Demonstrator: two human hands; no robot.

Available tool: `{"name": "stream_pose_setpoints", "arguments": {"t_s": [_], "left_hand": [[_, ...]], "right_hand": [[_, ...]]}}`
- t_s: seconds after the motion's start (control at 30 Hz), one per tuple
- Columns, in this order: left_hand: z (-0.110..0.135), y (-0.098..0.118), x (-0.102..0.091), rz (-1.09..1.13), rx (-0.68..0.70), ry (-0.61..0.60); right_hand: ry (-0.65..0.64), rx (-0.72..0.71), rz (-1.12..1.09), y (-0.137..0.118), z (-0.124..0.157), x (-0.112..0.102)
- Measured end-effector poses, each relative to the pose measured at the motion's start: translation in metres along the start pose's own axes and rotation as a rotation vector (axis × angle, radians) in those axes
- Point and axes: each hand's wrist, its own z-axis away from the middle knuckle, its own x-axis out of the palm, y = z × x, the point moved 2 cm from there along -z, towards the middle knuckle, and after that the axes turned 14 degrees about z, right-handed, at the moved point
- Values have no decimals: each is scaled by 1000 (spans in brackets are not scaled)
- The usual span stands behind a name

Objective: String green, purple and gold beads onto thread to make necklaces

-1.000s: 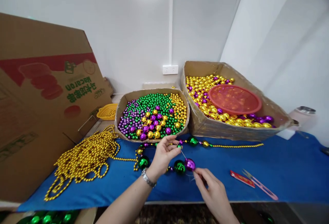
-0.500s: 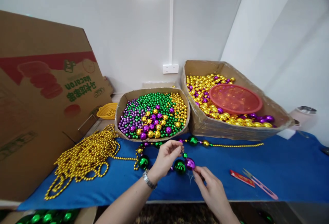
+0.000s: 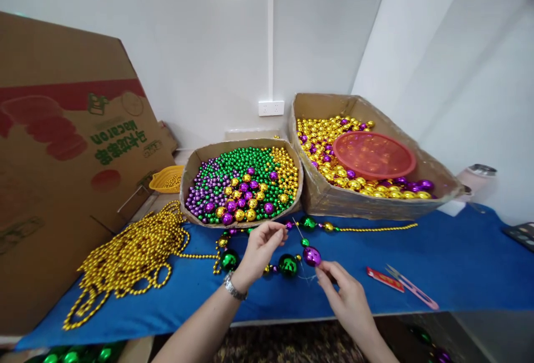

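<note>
In my right hand (image 3: 344, 291), thumb and forefinger pinch the lower edge of a large shiny purple bead (image 3: 312, 256). Just above it is a small green bead (image 3: 305, 242), with a thin needle (image 3: 297, 228) rising out of it. My left hand (image 3: 267, 243), wearing a metal watch, is just left of the needle and apart from it. Its fingertips are pressed together; whether something small is between them I cannot make out. Below lies a strand with large green beads (image 3: 287, 265), and clear thread (image 3: 307, 279) trails by the purple bead.
Behind stand a box of small mixed beads (image 3: 183, 185) and a larger box (image 3: 334, 203) holding gold and purple beads and a red basin (image 3: 375, 154). Gold bead chains (image 3: 129, 254) pile up at left, beside a carton (image 3: 62, 185). Pink snips (image 3: 417, 292) lie right.
My left fingers have come off the needle and moved slightly left. The purple and green beads stay with my right hand. The view has shifted a little.
</note>
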Motion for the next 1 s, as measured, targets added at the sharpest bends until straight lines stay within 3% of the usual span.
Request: {"name": "stream_pose_setpoints", "arguments": {"t_s": [0.27, 0.5, 0.8, 1.0], "left_hand": [[0, -3, -1, 12, -25, 7], [-2, -3, -4, 27, -18, 14], [0, -16, -5, -56, -78, -59], [-11, -11, -6, -101, -51, -82]], "right_hand": [[-87, 121, -159, 12, 1, 6], [-53, 212, -192, 22, 1, -3], [-22, 138, -179, 22, 1, -4], [-21, 108, -149, 20, 4, 2]]}}
